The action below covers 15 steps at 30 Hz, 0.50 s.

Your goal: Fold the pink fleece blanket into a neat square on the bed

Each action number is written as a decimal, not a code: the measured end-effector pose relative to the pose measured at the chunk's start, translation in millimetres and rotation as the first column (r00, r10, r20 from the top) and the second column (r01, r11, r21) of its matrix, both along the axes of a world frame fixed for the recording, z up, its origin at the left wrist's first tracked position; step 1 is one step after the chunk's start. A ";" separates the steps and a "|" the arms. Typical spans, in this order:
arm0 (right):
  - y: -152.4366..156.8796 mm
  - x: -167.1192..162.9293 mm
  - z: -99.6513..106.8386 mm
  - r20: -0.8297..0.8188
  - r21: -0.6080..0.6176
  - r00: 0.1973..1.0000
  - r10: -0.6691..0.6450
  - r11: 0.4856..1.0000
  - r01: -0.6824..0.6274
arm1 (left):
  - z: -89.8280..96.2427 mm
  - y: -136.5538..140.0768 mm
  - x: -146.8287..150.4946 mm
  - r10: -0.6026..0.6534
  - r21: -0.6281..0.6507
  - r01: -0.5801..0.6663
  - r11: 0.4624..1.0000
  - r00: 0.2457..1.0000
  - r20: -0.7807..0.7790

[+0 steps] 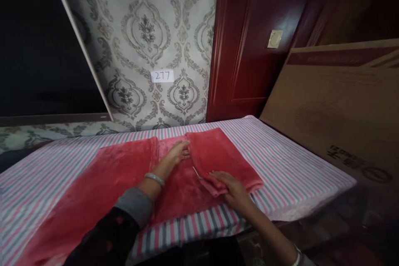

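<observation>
A thick red plush blanket (123,174) lies spread out, with its left and right sides folded inward over a lighter middle strip. My left hand (179,152) rests at the far end of the right flap's inner edge, its fingers stretched toward the fold. Closer to me, my right hand (230,183) grips the near corner of the right flap (218,149), which is lifted and bunched up. A thin white sliver, perhaps a label, shows along the flap's edge between both hands. My right thumb is partly hidden by the cloth.
Under the blanket is a striped sheet (280,170) in pink, grey and white. A large cardboard box (336,104) leans on the right. A dark screen (46,50) stands at the left, and patterned wallpaper with a paper marked 277 (162,76) is behind.
</observation>
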State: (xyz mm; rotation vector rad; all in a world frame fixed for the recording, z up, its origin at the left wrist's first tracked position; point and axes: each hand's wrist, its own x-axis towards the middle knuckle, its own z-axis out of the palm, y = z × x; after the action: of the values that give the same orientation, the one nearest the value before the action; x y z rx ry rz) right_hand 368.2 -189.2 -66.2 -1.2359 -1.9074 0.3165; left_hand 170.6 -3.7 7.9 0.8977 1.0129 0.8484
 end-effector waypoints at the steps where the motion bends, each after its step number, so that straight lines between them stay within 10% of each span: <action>1: 0.3 -0.4 -1.5 0.029 0.021 1.000 -0.002 1.000 0.001 | -1.3 1.4 5.5 0.018 0.027 -0.017 0.999 1.000 -0.016; 8: 2.8 -18.2 18.6 0.165 0.120 0.982 -0.090 0.990 0.071 | 5.7 27.8 37.9 0.122 0.256 -0.100 0.962 0.990 -0.073; 15: -0.1 -75.9 6.9 0.305 0.079 0.946 -0.113 0.992 0.093 | -11.4 40.5 -0.2 0.217 0.325 -0.151 0.934 0.960 -0.178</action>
State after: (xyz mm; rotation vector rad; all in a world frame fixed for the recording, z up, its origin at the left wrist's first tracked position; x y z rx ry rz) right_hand 292.3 -189.3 -59.4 -1.4009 -2.0870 0.0039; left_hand 170.4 36.7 -3.5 1.1904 1.1830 1.1097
